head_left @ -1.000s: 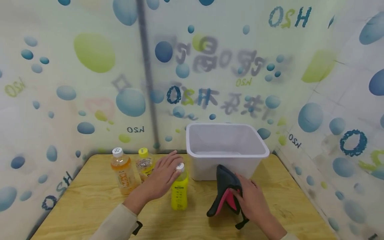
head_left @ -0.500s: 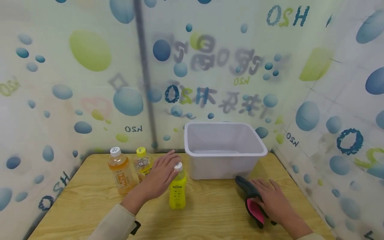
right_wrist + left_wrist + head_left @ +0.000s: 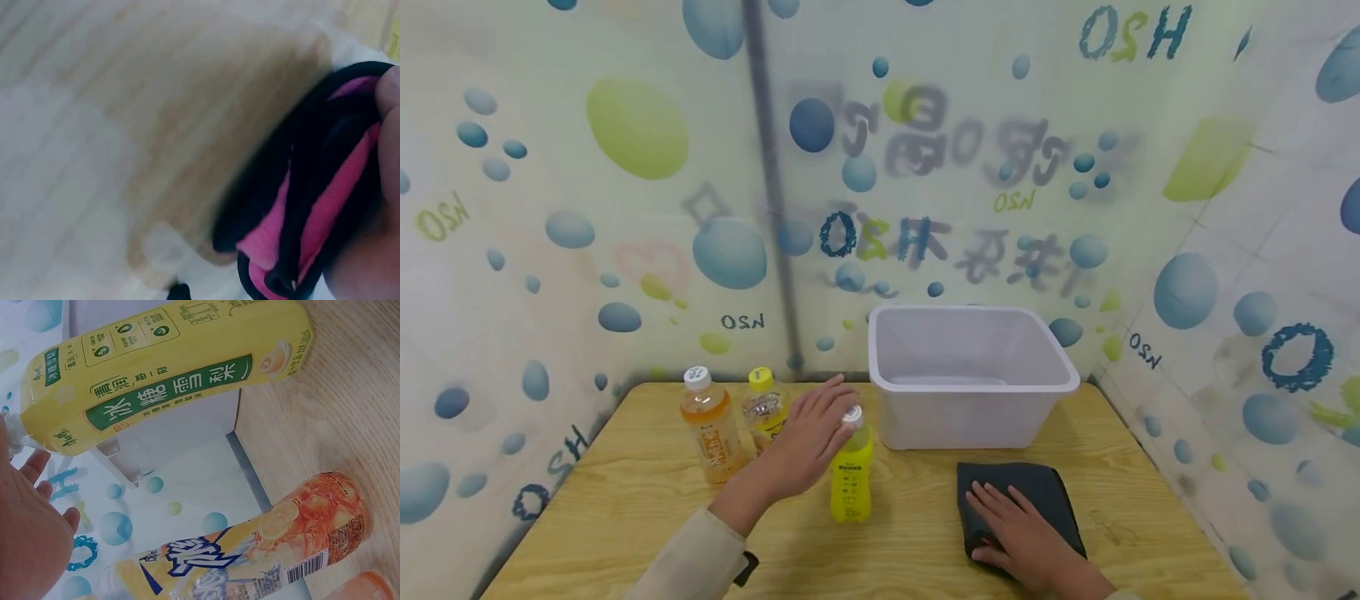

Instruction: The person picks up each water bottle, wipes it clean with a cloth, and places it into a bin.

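My left hand [image 3: 805, 433] stays beside the white cap of a yellow drink bottle [image 3: 852, 483], its fingers extended around the cap's far side. In the left wrist view, fingertips [image 3: 37, 465] lie right at the neck of this upright bottle [image 3: 169, 378]. My right hand [image 3: 1018, 529] rests flat, fingers spread, on a dark fabric pouch [image 3: 1045, 492] lying on the table. The right wrist view shows the folded pouch [image 3: 331, 181] edge-on, with black borders and pink lining. Part of the hand shows at that view's right edge.
A light grey plastic bin [image 3: 966, 417] stands at the back of the wooden table [image 3: 910, 550]. Left of my left hand are an orange drink bottle [image 3: 715, 437] with a white cap and a yellow-capped bottle [image 3: 763, 408]. Patterned sheets [image 3: 925, 167] enclose the table.
The pouch, first held up bent open in my right hand before the bin, swung right and now lies flattened on the table under that hand. My left hand stayed at the yellow bottle.
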A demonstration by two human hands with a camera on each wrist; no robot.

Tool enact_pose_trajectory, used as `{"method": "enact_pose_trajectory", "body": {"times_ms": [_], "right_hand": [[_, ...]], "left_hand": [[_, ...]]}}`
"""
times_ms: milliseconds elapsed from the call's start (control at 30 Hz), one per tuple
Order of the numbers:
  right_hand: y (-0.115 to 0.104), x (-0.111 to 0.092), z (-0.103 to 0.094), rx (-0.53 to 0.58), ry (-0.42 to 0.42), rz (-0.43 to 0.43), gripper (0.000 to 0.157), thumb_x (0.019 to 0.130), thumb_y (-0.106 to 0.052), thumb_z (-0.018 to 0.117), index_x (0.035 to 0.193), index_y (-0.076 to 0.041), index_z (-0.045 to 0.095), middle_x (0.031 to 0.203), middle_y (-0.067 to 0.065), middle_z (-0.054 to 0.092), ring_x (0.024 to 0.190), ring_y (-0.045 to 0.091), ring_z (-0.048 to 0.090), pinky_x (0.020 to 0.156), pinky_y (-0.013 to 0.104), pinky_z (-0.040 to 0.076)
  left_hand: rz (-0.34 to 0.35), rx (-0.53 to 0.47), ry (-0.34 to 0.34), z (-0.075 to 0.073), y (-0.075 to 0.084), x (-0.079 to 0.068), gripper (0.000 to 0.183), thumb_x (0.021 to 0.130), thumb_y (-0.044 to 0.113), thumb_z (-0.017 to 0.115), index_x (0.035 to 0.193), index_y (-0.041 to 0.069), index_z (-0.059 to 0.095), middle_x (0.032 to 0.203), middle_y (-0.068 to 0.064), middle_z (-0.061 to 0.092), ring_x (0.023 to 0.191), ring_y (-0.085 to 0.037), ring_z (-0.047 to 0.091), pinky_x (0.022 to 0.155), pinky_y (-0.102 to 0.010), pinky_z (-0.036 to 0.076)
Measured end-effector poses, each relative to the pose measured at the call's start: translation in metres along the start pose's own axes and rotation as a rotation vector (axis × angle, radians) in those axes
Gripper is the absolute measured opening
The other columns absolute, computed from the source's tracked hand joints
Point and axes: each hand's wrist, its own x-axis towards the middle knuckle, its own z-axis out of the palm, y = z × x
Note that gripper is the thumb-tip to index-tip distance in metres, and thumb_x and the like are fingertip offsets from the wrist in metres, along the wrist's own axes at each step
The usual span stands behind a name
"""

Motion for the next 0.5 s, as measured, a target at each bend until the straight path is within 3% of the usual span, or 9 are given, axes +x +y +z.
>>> {"method": "enact_pose_trajectory", "body": {"times_ms": [133,300,500], "right_hand": [[0.001,-0.001,0.009,0.072,-0.022,-0.012,0.079,0.092,-0.067,0.04,0.155,-0.022,0.025,0.162,0.006,0.024,0.148,0.033,0.025,0.115,0.054,0.016],[0.002,-0.002,0.012,0.139,-0.053,-0.019,0.077,0.093,-0.065,0.043,0.156,-0.026,0.021,0.164,0.004,0.018,0.15,0.033,0.019,0.114,0.059,0.01],[0.0,0.002,-0.009,0.195,-0.085,0.032,0.067,0.098,-0.06,0.04,0.153,-0.021,0.033,0.16,0.005,0.03,0.147,0.035,0.028,0.114,0.065,0.016]], "left_hand": [[0.005,0.006,0.002,0.0,0.0,0.0,0.043,0.105,0.04,0.036,0.143,0.02,0.041,0.152,0.0,0.039,0.152,-0.024,0.017,0.12,-0.054,0.018],[0.013,0.018,0.004,-0.001,0.0,0.0,0.043,0.105,0.039,0.037,0.143,0.019,0.041,0.151,-0.001,0.04,0.151,-0.025,0.018,0.12,-0.054,0.019],[0.023,0.015,-0.002,-0.005,0.001,0.001,0.041,0.105,0.036,0.04,0.141,0.017,0.044,0.15,-0.002,0.04,0.151,-0.026,0.018,0.12,-0.055,0.019]]}}
